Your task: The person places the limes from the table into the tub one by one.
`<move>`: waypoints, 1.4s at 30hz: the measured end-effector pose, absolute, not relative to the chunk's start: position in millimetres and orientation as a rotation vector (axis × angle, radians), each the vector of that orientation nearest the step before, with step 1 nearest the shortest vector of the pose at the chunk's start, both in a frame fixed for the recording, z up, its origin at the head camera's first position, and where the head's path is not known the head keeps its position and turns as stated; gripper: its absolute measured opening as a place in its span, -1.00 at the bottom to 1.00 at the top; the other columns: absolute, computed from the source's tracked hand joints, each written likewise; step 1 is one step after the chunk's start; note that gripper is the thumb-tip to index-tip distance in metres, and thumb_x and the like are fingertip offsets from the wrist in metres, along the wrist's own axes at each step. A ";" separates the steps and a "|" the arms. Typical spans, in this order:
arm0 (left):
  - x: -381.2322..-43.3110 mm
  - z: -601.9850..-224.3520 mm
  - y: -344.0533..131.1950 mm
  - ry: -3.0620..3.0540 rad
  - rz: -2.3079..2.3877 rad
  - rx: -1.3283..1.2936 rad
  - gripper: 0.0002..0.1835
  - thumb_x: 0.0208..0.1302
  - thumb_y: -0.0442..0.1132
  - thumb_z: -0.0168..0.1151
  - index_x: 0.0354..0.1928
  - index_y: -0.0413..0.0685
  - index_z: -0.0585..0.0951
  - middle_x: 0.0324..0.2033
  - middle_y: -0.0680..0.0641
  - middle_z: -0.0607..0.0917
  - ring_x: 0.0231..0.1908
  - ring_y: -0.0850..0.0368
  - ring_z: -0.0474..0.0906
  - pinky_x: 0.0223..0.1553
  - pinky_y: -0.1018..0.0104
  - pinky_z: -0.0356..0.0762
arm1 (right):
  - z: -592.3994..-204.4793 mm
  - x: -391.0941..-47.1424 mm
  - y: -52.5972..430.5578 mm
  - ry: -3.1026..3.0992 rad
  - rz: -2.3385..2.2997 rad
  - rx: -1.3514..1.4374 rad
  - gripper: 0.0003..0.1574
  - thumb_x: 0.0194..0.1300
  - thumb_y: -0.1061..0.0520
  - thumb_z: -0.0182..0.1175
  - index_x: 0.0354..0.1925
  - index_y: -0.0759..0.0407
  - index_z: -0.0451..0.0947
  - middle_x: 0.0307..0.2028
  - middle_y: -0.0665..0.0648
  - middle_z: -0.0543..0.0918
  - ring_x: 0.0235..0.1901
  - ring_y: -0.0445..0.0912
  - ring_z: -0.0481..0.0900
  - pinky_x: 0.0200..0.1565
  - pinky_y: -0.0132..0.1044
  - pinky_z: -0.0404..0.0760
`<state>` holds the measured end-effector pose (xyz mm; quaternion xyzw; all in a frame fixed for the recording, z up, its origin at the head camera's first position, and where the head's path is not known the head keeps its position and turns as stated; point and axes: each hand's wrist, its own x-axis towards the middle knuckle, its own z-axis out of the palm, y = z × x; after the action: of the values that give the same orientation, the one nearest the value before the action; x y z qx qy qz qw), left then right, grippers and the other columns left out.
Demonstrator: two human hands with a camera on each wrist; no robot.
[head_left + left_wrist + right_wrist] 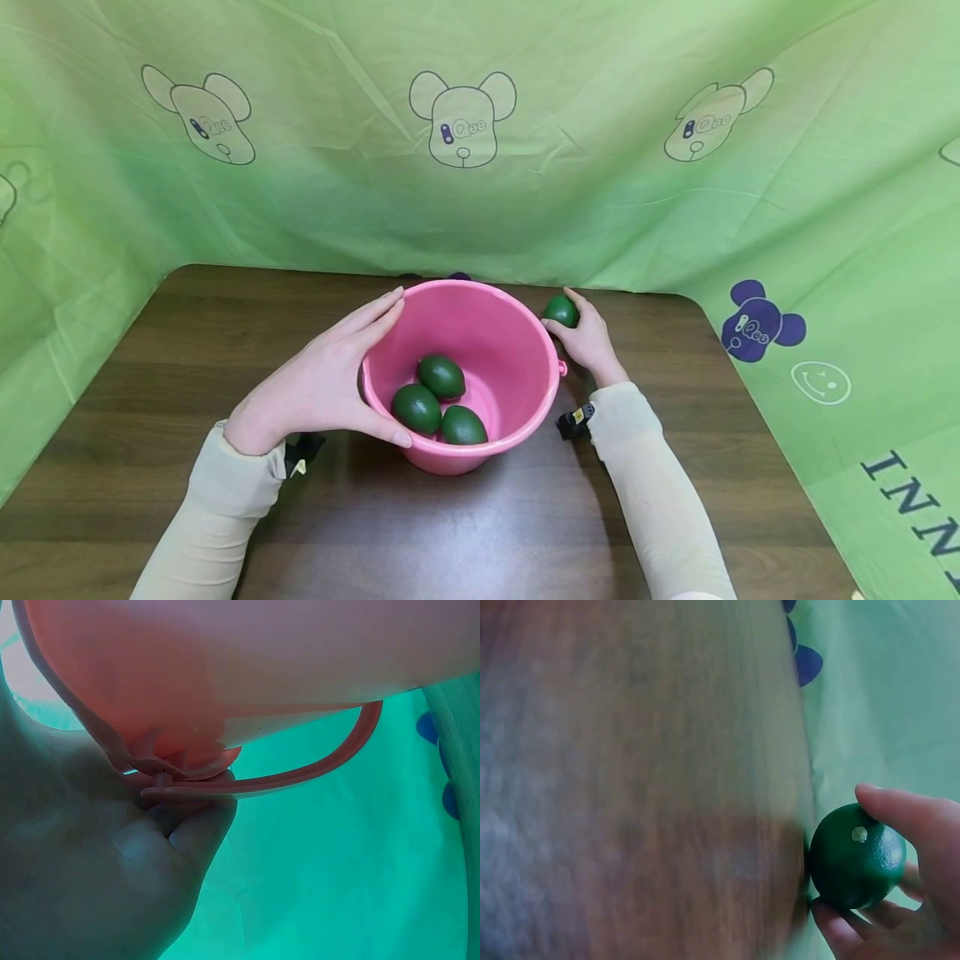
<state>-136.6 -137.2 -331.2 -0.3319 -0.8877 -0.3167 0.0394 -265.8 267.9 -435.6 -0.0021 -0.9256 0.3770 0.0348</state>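
My left hand [318,383] grips the rim of a pink bucket [517,350], fingers along its left side and thumb at the near edge. The left wrist view shows that hand [97,847] at the handle joint, with the bucket's curved handle [315,769] reaching out from it. Three dark green avocados [441,377] lie together at the near left of the bucket's inside. To the right of the bucket, my right hand [592,337] holds another green avocado [560,311]. Thumb and fingers curl round this avocado [855,859] in the right wrist view, its pale stem spot showing.
The bucket is over a brown wood-grain table [135,400]. Green cloth [322,183] with printed bear heads hangs behind and at both sides of the table. A dark wrist device [576,421] sits at the right cuff, another [303,452] at the left.
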 end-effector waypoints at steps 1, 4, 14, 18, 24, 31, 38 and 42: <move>-136.6 -331.1 -137.2 -2.719 -0.971 -1.018 0.49 -0.31 0.61 0.45 0.62 -0.03 0.07 0.58 0.23 -0.09 0.53 0.18 -0.10 0.38 0.01 0.24 | -435.7 -266.0 268.0 -2.845 1.157 -0.007 -0.04 0.39 -0.01 0.30 0.58 0.17 0.12 0.45 0.42 0.23 0.31 0.33 0.31 0.26 0.26 0.33; -136.6 -331.0 -137.3 -2.718 -0.972 -1.017 0.49 -0.31 0.61 0.45 0.61 -0.03 0.07 0.58 0.24 -0.09 0.53 0.18 -0.10 0.39 0.01 0.23 | -436.1 -266.4 268.2 -2.847 1.150 -0.003 -0.04 0.39 -0.02 0.31 0.58 0.16 0.13 0.44 0.42 0.24 0.30 0.33 0.32 0.25 0.27 0.35; -136.3 -331.6 -137.3 -2.728 -0.971 -1.017 0.49 -0.30 0.61 0.45 0.62 -0.01 0.07 0.58 0.23 -0.10 0.53 0.17 -0.11 0.38 0.00 0.23 | -435.9 -265.7 268.2 -2.861 1.144 -0.003 -0.05 0.40 -0.02 0.31 0.58 0.15 0.13 0.43 0.44 0.25 0.29 0.34 0.33 0.23 0.29 0.36; -136.3 -331.9 -137.1 -2.726 -0.971 -1.017 0.49 -0.31 0.61 0.45 0.62 -0.02 0.07 0.58 0.23 -0.10 0.53 0.17 -0.11 0.38 0.00 0.24 | -436.2 -265.9 268.5 -2.851 1.148 -0.003 -0.07 0.39 0.00 0.32 0.57 0.15 0.16 0.42 0.44 0.26 0.29 0.33 0.33 0.23 0.28 0.36; -136.5 -332.4 -136.9 -2.721 -0.968 -1.017 0.50 -0.31 0.61 0.45 0.62 -0.02 0.07 0.58 0.23 -0.10 0.53 0.17 -0.11 0.38 0.00 0.23 | -436.3 -265.7 268.5 -2.834 1.155 -0.003 -0.06 0.38 0.00 0.33 0.56 0.15 0.17 0.42 0.43 0.27 0.29 0.33 0.33 0.24 0.27 0.36; -136.8 -332.7 -136.8 -2.724 -0.970 -1.017 0.49 -0.31 0.61 0.45 0.62 -0.02 0.07 0.58 0.24 -0.10 0.53 0.17 -0.11 0.39 0.00 0.22 | -437.3 -263.9 270.9 -2.827 1.172 -0.031 -0.05 0.37 -0.03 0.34 0.57 0.11 0.17 0.43 0.41 0.26 0.30 0.32 0.32 0.23 0.28 0.36; -136.3 -332.6 -137.0 -2.723 -0.963 -1.011 0.50 -0.32 0.62 0.44 0.61 -0.04 0.08 0.58 0.24 -0.10 0.53 0.18 -0.11 0.40 0.01 0.21 | -437.7 -263.8 273.2 -2.791 1.157 -0.002 -0.06 0.36 -0.02 0.36 0.55 0.13 0.21 0.41 0.41 0.29 0.28 0.32 0.35 0.23 0.27 0.37; -136.1 -332.6 -137.0 -2.725 -0.965 -1.007 0.50 -0.32 0.62 0.44 0.61 -0.04 0.08 0.58 0.24 -0.09 0.53 0.17 -0.11 0.39 0.01 0.21 | -438.3 -263.3 273.7 -2.783 1.151 0.007 -0.06 0.35 -0.02 0.37 0.54 0.13 0.22 0.41 0.41 0.31 0.27 0.32 0.37 0.22 0.25 0.38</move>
<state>-136.1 -137.0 -332.6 -0.3288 -0.8894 -0.3149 0.0402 -263.3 273.7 -438.3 0.0022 -0.9222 0.3812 0.0650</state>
